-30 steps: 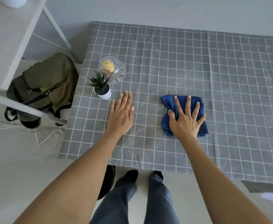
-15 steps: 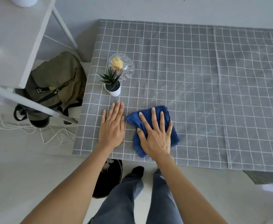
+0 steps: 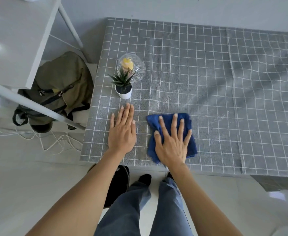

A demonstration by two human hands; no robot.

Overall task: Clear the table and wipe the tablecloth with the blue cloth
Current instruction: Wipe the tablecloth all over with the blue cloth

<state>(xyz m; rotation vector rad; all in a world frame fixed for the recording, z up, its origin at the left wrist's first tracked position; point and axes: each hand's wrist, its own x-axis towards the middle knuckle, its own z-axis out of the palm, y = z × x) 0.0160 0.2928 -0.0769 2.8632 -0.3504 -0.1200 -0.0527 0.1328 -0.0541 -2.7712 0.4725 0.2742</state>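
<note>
The right hand [image 3: 172, 143], fingers spread flat, presses the blue cloth [image 3: 171, 136], which now lies apart from the left hand [image 3: 122, 132] instead of touching it as half a second ago; that hand stays flat, fingers together, on the tablecloth [image 3: 208, 82]. Both sit near the table's 6 o'clock edge. A potted plant [image 3: 123, 86] and glass dome [image 3: 131, 68] stand at 12 o'clock from the left hand, with bare cloth stretching toward 2 o'clock.

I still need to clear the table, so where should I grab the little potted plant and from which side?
Probably wrap fingers round the white pot of the potted plant, low on its smooth wall, coming from the near side with the left hand. The spiky leaves spread above the rim, and the glass dome stands close behind it.
</note>
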